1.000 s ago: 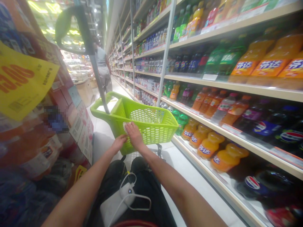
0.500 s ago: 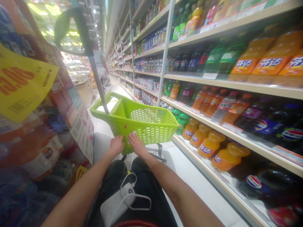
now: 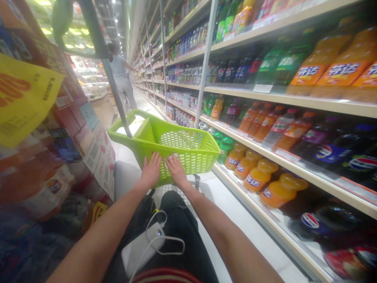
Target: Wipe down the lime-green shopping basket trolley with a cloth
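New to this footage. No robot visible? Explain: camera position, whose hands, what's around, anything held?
No robot: these are a person's bare hands, filmed by one camera worn on the head, looking forward and down. The left hand rests against the side of a green basket. The right hand is on that side too, with a small white thing under its fingers, too blurred to identify. A white device with a cable lies on the person's lap. To the right, shelves hold drink bottles; on the left hangs a yellow sign.
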Demonstrator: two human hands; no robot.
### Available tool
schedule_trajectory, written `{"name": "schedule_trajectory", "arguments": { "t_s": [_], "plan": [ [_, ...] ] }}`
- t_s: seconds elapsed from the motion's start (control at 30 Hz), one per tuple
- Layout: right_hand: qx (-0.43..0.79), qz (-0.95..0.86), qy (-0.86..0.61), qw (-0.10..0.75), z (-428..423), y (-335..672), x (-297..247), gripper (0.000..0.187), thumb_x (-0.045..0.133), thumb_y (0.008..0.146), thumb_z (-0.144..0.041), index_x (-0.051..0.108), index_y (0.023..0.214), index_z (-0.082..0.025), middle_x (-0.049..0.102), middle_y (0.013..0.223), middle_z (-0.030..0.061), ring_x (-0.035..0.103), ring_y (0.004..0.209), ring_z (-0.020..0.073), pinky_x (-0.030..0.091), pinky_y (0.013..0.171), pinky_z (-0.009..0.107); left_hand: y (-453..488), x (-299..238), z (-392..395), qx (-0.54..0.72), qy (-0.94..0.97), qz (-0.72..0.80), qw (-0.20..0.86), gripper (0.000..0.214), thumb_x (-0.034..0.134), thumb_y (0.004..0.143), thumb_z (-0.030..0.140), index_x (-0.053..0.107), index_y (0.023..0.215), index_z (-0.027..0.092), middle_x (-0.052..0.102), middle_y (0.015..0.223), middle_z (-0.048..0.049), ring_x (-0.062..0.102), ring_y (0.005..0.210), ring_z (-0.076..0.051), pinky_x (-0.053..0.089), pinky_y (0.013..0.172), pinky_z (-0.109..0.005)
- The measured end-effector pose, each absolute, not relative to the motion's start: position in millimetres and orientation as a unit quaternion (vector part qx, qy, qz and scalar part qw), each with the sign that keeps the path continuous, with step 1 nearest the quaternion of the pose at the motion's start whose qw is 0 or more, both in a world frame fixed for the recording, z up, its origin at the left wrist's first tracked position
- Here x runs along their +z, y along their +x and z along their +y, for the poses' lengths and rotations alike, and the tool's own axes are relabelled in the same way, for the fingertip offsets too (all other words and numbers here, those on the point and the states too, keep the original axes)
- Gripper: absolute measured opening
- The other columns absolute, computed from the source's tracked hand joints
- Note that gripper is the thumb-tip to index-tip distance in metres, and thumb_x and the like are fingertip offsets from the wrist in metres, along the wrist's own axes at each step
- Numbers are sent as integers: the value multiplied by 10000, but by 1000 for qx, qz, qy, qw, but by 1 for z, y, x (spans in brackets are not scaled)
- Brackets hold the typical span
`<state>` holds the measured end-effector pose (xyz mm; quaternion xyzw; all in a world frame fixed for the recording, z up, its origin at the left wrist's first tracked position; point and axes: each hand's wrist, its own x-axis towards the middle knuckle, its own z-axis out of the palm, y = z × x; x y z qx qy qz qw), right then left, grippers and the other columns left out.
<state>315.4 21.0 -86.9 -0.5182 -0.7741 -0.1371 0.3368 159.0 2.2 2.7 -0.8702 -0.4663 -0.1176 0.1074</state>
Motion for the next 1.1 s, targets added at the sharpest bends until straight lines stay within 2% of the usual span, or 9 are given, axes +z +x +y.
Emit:
{"name": "schedule_trajectory", "arguments": {
  "t_s": [0.13,0.33,0.43,0.6,0.73,0.93,1.1],
  "plan": [
    [-125,-773,-516,347,7,326,-104,390,368,850,-46,543,1191,-117,508,1291,135,270,1328,240,330,1019,503,168,-4,2,-113,-882,-450,82,613,331,740,65,327,1351,106,235,1467,-131,149,1367,-234,-8,1090,-520],
    [-136,-725,-531,417,9,339,-59,461,293,880,-64,442,1299,-185,389,1397,65,103,1375,194,200,1095,498,184,0,6,-131,-885,-433,109,611,323,751,61,301,1361,78,217,1472,-136,116,1373,-240,-44,1090,-508],
    [-137,-728,-540,400,17,344,-58,446,311,880,-60,459,1284,-179,408,1385,69,135,1370,202,210,1093,496,194,4,6,-115,-890,-422,130,622,333,747,66,287,1367,75,212,1474,-133,119,1373,-243,-30,1090,-519],
    [-157,-740,-546,359,15,352,-107,378,378,869,-74,528,1210,-143,484,1320,114,254,1335,234,306,1045,484,208,-1,0,-66,-895,-407,171,589,316,779,116,287,1366,81,222,1473,-113,139,1369,-231,63,1090,-540],
    [-172,-731,-543,376,1,362,-133,370,356,873,-70,546,1183,-139,514,1288,126,245,1339,220,324,1033,485,212,-7,-1,-37,-894,-405,187,584,315,787,130,282,1368,88,219,1475,-105,149,1366,-228,102,1087,-545],
    [-235,-680,-529,450,-9,385,-94,404,313,885,-79,513,1231,-137,486,1320,103,120,1371,200,300,1060,452,224,-7,0,-33,-891,-407,198,599,345,777,127,276,1371,101,219,1476,-98,143,1369,-220,90,1098,-523],
    [-231,-665,-550,450,5,398,-72,412,307,893,-86,504,1245,-167,467,1339,84,126,1370,190,272,1075,462,241,-4,3,-37,-897,-389,206,624,356,763,124,256,1378,96,208,1480,-102,116,1373,-226,80,1091,-543]
  ]
}}
